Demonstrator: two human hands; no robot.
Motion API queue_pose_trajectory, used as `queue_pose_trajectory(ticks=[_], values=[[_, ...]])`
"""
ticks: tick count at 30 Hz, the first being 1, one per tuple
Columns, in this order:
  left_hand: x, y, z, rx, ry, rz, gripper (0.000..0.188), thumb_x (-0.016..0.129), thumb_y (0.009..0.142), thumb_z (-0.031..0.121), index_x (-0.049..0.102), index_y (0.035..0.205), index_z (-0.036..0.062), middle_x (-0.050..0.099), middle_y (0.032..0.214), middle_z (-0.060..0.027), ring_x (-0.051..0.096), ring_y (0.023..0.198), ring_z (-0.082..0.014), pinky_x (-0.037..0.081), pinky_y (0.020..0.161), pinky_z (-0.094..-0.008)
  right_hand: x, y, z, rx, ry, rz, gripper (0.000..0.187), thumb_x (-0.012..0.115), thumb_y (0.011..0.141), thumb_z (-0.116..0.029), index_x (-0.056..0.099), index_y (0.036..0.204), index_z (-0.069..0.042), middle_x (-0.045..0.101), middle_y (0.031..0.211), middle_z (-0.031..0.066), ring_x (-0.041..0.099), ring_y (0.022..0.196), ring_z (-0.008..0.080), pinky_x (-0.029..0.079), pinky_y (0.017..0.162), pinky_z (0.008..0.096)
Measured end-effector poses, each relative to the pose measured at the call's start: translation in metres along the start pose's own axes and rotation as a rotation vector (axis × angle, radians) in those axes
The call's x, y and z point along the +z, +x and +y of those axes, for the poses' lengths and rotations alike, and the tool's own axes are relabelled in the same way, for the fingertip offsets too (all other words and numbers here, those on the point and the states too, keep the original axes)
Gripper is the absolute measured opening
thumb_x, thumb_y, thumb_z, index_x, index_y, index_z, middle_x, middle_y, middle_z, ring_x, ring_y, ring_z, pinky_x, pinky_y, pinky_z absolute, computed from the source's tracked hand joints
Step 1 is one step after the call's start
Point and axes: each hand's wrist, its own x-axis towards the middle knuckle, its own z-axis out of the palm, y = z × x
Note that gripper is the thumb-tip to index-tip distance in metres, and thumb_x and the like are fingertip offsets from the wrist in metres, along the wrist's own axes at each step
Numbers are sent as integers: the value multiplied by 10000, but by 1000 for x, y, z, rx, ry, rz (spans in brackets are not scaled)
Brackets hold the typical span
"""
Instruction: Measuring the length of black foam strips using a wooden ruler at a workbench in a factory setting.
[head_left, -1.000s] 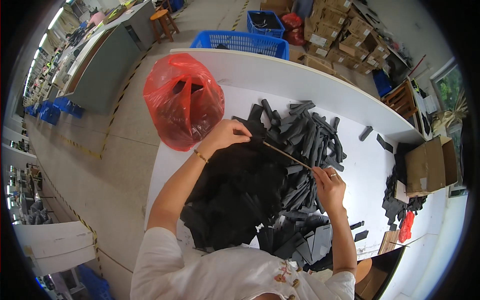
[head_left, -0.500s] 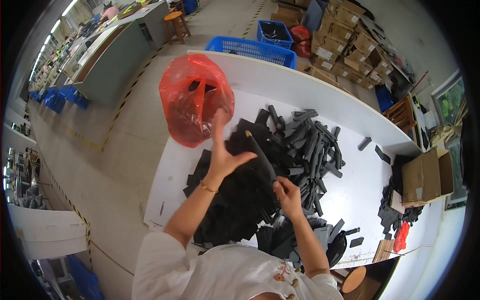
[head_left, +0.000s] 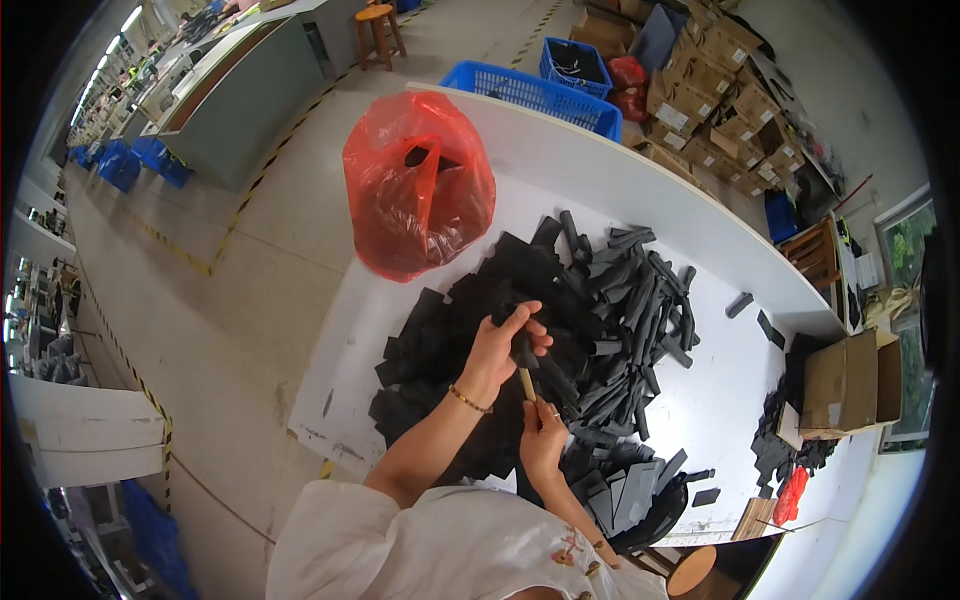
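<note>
Over the heap of flat black fabric pieces (head_left: pixel 420 350), my two hands are close together. My left hand (head_left: pixel 496 350) is closed around a black fabric tube (head_left: pixel 523 350), partly hidden by the fingers. A thin wooden stick (head_left: pixel 527 384) comes out of the tube's lower end. Just below, my right hand (head_left: pixel 543 442) pinches the near end of that stick. To the right of the flat pieces lies a pile of black rolled tubes (head_left: pixel 625 300).
A red plastic bag (head_left: pixel 420 200) stands at the table's far left corner. A raised white board (head_left: pixel 680 185) runs along the far edge, with a blue basket (head_left: pixel 535 100) behind it. At right are a cardboard box (head_left: pixel 838 385) and dark scraps. A black container (head_left: pixel 672 515) sits near the front edge.
My left hand, open and stretched out before, has come down and closed around the black tube. My right hand has moved down and left; bare stick now shows between the hands.
</note>
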Motion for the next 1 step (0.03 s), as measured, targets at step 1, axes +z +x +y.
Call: queue_pose_trajectory(ticks=[1], values=[[1,3,6,-21,88,22,278,619,939,243,633,1136,47,681,764,-81,689,744,-286,560,704,-404,-2,-3,1,51,0,-49,177,613,903,-43,645,1058,36,636,866,223,654,733,355,499,615,385]])
